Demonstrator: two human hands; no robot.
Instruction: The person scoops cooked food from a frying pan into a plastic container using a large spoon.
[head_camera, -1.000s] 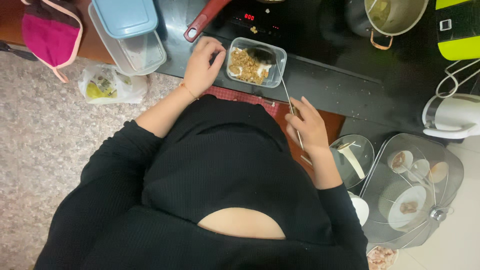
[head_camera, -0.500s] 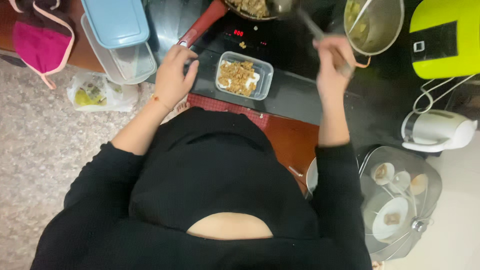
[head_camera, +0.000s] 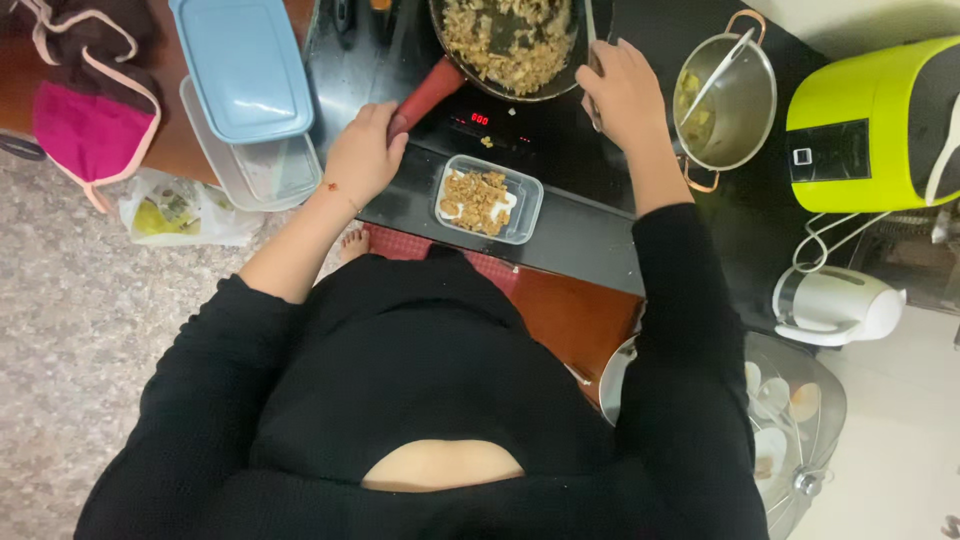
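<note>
Gripping the red handle (head_camera: 428, 93) at the pan's (head_camera: 510, 45) seven o'clock, left hand (head_camera: 362, 155) curled tight, right hand (head_camera: 625, 92) fisted round a utensil at three o'clock, she'd best scoop level toward the tub (head_camera: 487, 199) below.

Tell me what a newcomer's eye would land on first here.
First the dark frying pan of chopped food at top centre, the left hand gripping its red handle and the right hand holding a utensil at its rim. Just below it, a clear container of the same food sits on the black cooktop. A lime-green appliance glares at the right.
</note>
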